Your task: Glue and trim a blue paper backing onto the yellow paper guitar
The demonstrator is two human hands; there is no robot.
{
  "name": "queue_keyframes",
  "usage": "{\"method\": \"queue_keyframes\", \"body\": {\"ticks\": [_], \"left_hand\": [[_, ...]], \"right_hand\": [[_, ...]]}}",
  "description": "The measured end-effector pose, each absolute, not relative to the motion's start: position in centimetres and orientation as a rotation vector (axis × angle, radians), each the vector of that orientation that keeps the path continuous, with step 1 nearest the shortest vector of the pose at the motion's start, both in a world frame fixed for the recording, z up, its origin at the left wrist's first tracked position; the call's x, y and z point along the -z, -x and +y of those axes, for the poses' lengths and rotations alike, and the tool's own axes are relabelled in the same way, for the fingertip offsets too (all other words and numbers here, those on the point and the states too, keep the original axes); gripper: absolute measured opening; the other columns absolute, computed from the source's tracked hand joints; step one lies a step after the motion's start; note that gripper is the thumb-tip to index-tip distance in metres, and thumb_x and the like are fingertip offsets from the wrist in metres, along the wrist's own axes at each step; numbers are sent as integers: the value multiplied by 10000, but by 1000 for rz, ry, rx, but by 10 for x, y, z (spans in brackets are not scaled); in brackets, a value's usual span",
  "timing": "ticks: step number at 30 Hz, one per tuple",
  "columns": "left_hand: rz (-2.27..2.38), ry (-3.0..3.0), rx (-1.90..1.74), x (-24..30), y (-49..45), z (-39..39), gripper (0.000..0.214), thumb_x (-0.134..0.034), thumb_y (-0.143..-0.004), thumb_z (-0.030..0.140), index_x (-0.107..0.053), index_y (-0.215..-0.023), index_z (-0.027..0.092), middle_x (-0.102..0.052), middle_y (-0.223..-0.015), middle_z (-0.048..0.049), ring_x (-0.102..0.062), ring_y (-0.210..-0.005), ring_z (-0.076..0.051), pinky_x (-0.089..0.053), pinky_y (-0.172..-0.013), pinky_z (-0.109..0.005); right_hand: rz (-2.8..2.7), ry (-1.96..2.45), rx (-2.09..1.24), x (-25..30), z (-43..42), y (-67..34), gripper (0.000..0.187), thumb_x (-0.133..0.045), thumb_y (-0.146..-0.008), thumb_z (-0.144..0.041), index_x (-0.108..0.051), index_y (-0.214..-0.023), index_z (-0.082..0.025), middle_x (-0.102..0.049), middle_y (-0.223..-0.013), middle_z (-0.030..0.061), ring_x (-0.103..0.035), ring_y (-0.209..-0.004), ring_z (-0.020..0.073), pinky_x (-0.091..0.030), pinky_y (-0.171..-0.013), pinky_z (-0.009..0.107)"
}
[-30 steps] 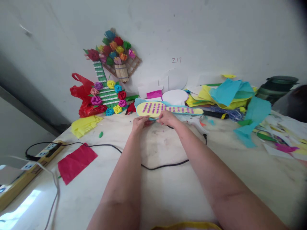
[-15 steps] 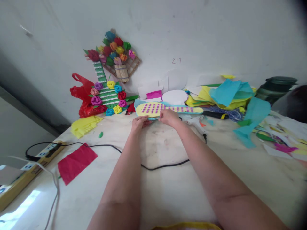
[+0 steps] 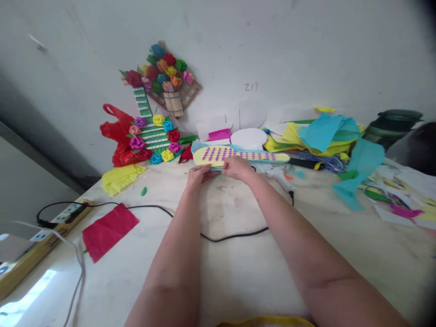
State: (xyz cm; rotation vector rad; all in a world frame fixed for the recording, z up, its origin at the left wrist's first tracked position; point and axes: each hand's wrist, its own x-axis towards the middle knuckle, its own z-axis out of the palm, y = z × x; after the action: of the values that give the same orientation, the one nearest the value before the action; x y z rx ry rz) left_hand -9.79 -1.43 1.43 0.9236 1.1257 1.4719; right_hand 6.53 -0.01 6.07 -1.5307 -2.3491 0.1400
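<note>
A yellow guitar-shaped paper cutout [image 3: 214,155] with rows of purple strips lies at the back of the table, over light blue paper [image 3: 242,149]. My left hand [image 3: 199,175] grips its near left edge, fingers partly tucked underneath. My right hand [image 3: 237,167] pinches the near edge a little further right, where the body narrows to the neck. Just right of that hand rests a white glue gun [image 3: 281,176], partly hidden by the wrist.
A green guitar-shaped piece with paper roses [image 3: 155,137] leans on the wall beside a red plastic bag [image 3: 119,131]. Red crepe paper [image 3: 109,232] and a power strip [image 3: 51,240] lie left. A black cord [image 3: 235,236] crosses the table. Paper scraps [image 3: 402,190] are heaped right.
My right hand has slid slightly left along the cutout's near edge. My left hand and the cutout stay nearly in place.
</note>
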Motion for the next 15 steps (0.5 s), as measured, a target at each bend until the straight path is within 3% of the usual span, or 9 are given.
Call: {"method": "queue_keyframes", "body": {"ticks": [15], "left_hand": [[1157, -873, -1416, -14, 100, -8, 343, -510, -639, 183, -626, -912, 10, -654, -591, -139, -656, -619, -247, -514, -701, -368]], "right_hand": [[-2305, 1560, -88, -52, -1, -59, 134, -585, -707, -313, -634, -802, -231, -667, -854, 28, -582, -820, 189, -380, -632, 249]]}}
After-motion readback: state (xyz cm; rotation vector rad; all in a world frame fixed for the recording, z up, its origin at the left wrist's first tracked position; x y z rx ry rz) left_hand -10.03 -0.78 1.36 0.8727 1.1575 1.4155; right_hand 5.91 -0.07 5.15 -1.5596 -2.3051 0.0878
